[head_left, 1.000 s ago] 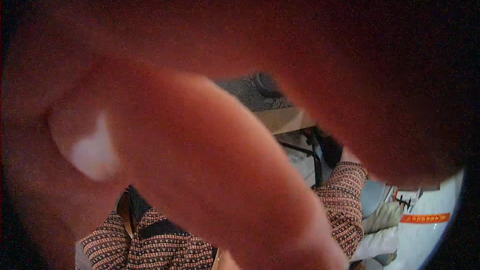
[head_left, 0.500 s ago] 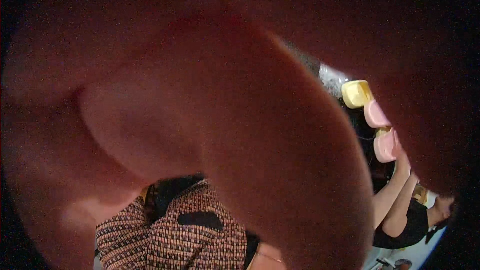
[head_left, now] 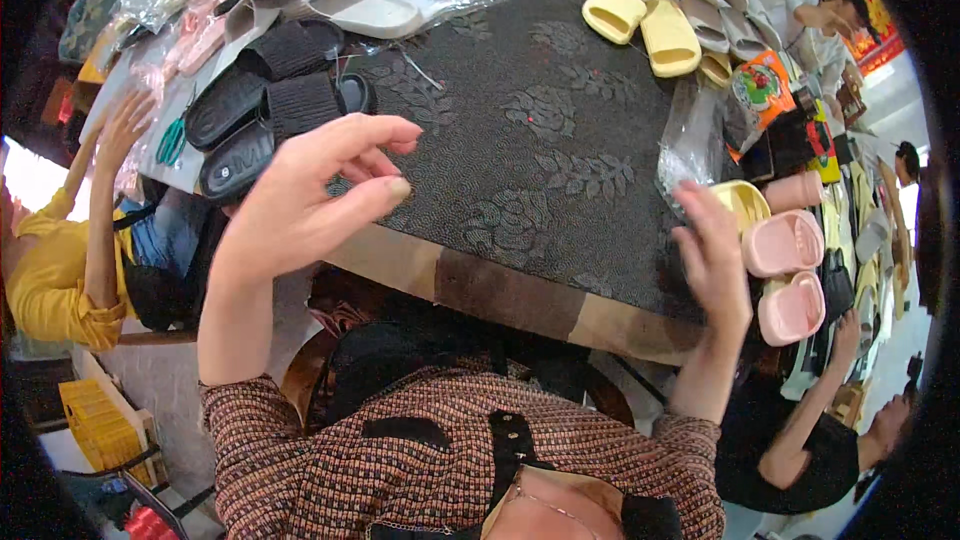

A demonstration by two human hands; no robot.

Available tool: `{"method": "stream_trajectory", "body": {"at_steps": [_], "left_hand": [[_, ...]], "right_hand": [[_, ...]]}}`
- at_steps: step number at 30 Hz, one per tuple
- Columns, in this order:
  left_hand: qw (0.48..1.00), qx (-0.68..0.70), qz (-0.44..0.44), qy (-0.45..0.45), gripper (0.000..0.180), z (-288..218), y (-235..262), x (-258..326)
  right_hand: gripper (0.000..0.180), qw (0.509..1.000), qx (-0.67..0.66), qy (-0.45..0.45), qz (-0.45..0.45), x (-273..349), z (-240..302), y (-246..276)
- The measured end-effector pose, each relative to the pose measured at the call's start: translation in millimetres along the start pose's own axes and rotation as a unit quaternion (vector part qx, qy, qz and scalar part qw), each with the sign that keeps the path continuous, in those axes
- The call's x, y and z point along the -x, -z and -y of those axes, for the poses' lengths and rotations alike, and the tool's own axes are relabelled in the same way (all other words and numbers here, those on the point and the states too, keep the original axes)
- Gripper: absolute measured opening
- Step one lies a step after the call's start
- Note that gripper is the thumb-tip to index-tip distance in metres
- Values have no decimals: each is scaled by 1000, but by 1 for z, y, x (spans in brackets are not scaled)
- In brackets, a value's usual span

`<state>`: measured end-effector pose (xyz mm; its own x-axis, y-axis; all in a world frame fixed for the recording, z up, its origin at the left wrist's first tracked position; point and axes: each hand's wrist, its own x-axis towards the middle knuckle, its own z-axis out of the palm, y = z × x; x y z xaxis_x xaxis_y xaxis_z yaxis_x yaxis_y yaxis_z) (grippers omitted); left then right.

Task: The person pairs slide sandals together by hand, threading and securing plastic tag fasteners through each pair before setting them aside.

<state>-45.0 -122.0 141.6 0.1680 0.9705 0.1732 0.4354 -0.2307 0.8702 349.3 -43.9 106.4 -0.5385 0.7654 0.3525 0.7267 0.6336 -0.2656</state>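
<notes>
Just beyond the left hand [head_left: 305,195]: black ribbed-strap slide slippers [head_left: 303,105]; fingers curled, parted, holding nothing.
Just beside the right hand [head_left: 718,265]: pale-yellow rounded slipper [head_left: 748,202]; fingers loosely spread, contact unclear.
Slippers: these look unwrapped; pink slippers [head_left: 205,38] beyond the left hand seemingly still under clear plastic.

Slippers [head_left: 305,103] lie on the table [head_left: 600,255], left and right.

You have pale lettering and a round mark on the insole of 1 black slipper [head_left: 238,162]; the red wall sign's [head_left: 880,54] writing is too small to read.
</notes>
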Motion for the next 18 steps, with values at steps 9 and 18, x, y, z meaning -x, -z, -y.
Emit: {"method": "stream_trajectory", "body": {"at_steps": [9, 18], "left_hand": [[855, -450, -239, 99, 51, 154, 117, 7], [953, -182, -137, 200, 69, 167, 122, -16]], "right_hand": [[36, 962, -142, 215, 95, -43, 70, -65], [33, 960, -169, 158, 158, -34, 59, -76]]}}
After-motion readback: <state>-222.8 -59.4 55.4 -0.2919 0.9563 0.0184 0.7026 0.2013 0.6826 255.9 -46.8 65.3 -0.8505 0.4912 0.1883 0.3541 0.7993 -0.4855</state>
